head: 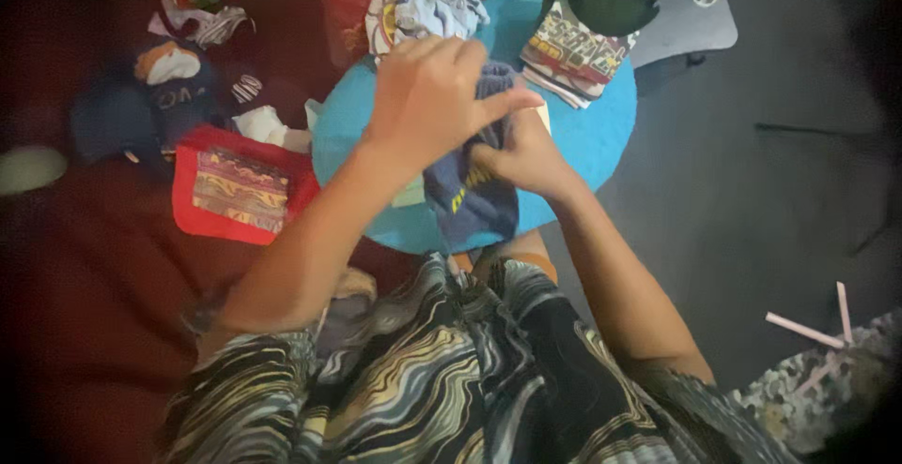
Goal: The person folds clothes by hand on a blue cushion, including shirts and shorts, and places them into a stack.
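Folding a small dark-blue garment over the round blue worktop.

Both hands work the dark-blue garment (470, 196) above the worktop (592, 135): the left hand (427, 98) pinches its upper edge, the right hand (526, 154) grips its right side. It looks mid-fold; the next move calls for laying it flat near the folded stack (573, 55) on the far side.

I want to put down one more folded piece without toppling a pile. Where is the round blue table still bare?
The blue table is bare along its right edge, below the folded stack, and a thin strip at its left rim beside the red cloth. The middle is crowded: both hands, left and right, hold the navy garment there.
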